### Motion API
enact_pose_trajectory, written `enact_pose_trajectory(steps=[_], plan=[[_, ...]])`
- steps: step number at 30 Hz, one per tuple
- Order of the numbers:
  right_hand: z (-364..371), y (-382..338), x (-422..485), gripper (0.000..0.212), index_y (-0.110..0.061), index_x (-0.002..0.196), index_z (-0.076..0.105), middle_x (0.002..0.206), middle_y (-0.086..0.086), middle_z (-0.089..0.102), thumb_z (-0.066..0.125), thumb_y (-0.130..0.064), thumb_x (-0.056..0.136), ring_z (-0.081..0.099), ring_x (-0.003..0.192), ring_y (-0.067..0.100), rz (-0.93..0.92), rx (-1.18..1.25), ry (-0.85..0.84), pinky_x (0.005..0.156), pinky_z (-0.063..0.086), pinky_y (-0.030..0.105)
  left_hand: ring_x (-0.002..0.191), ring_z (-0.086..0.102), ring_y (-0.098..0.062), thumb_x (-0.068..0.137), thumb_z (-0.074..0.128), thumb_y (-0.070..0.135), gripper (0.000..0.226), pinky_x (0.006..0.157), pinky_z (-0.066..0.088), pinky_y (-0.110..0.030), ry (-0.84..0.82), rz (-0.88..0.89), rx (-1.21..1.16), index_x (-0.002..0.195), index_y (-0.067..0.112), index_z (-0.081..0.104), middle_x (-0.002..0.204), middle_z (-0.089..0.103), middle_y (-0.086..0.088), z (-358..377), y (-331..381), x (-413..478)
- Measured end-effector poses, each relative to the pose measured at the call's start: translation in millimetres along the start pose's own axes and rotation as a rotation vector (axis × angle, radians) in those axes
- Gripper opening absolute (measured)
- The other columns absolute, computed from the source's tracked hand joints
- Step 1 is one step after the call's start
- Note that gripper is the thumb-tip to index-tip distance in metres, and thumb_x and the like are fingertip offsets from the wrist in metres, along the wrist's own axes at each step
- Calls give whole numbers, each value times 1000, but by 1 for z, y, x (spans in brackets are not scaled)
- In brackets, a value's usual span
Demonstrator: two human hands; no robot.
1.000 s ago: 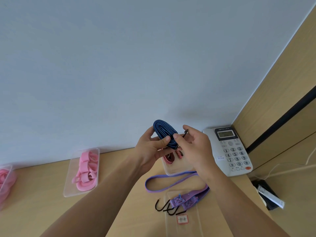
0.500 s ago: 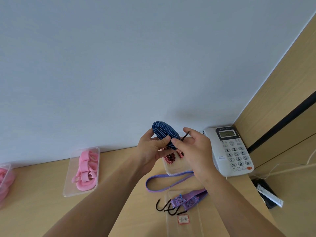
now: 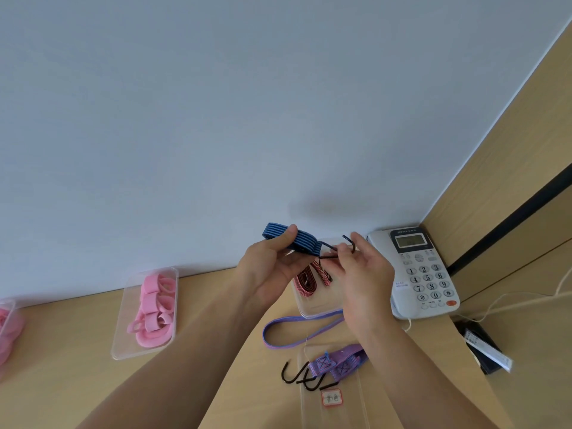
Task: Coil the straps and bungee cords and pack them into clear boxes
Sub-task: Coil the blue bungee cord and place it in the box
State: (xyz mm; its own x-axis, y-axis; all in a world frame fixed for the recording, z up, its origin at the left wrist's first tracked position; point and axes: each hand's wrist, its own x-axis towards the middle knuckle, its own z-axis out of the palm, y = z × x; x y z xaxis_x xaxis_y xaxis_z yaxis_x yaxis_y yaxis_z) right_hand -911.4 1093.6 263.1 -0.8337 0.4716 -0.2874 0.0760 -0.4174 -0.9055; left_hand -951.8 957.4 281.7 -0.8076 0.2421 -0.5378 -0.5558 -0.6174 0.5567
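Note:
My left hand pinches a coiled blue striped bungee cord, held flat above the desk. My right hand grips the cord's black wire hook between thumb and fingers, just right of the coil. Beneath both hands lies a clear box holding a coiled red striped cord. A purple bungee cord with black hooks lies loose on the desk, partly over a clear lid.
A clear box with pink straps sits at left, and another pink-filled box is at the far left edge. A white desk phone stands at right by the wooden side panel, with a small black item beyond the desk edge.
The blue coil has turned from upright to lying flat in my left hand. My right hand moved off the coil and pulled the black hook out to the right.

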Motion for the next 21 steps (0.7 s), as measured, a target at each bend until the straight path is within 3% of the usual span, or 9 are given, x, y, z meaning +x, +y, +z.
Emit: enact_pose_trajectory(steps=[3,5,9,12,18,21], plan=[[0,-2,3,17,6,111,61,86,15,70,62,3,94,74,74,18,191,178,70,81,62,38,112,69,-44,99,59,0,10,90,61,-52,-74,6,-6,106,-7,59,107,65,-24,3,-5,-1],[-1,0,7,11,7,102,65,86,14,71,60,-2,97,73,82,20,282,201,6,79,61,34,105,70,-42,100,56,0,11,86,62,-50,-95,6,10,108,-8,58,105,66,-25,2,-7,-2],[-3,0,10,33,0,106,68,101,14,72,54,-29,102,70,96,21,398,151,-197,87,56,35,111,70,-42,99,57,-2,28,86,63,-45,-118,-5,162,124,-13,55,121,68,-31,-2,-12,-1],[-4,-1,7,40,-8,110,72,104,5,76,49,-40,102,70,98,15,381,-10,-308,90,53,34,101,72,-35,94,63,-5,28,84,63,-41,-59,7,227,122,-10,60,113,71,-26,-8,-16,3],[-8,6,9,25,-8,107,74,100,15,71,52,-17,101,65,92,22,311,-159,-399,82,52,36,81,67,-9,90,74,8,24,77,51,-31,42,21,460,114,10,74,95,75,1,-16,-19,11],[-8,8,15,22,-10,118,67,111,15,72,55,-10,100,71,96,24,306,-170,-361,81,57,38,85,68,-9,88,78,13,30,78,50,-34,79,23,471,117,15,73,93,77,4,-20,-20,15]])
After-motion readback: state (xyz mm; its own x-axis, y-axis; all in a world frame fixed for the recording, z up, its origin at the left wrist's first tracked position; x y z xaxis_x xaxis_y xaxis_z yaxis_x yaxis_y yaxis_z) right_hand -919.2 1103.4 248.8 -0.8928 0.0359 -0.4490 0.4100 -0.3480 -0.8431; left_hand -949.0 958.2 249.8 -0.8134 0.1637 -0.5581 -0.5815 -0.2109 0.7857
